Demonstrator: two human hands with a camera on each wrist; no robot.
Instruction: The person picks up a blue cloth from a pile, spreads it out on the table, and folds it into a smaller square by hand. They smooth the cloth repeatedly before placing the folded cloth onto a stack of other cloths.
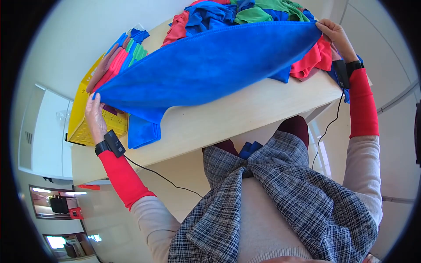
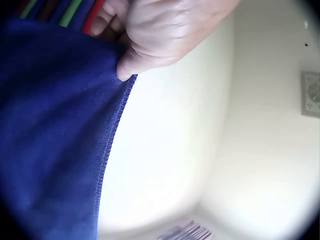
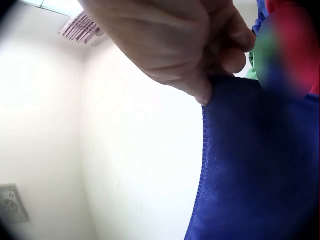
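A blue cloth (image 1: 210,65) with a stitched edge is stretched between both hands above the table, its middle sagging toward the person. My left hand (image 1: 95,116) pinches one corner beside the yellow basket. In the left wrist view the thumb presses on the blue fabric (image 2: 55,110) right at its hemmed edge. The opposite corner is pinched by my right hand (image 1: 335,35), in front of the cloth pile. Thumb and curled fingers grip that corner of the fabric (image 3: 250,150) in the right wrist view. Below the left end lies a folded blue cloth (image 1: 144,133).
A yellow basket (image 1: 79,116) at the table's left holds several folded cloths (image 1: 115,63) standing in a row. Behind the stretched cloth, a loose pile of red, blue and green cloths (image 1: 258,15) covers the back right of the pale table (image 1: 197,125). Cables (image 1: 162,175) trail from the wrist cameras.
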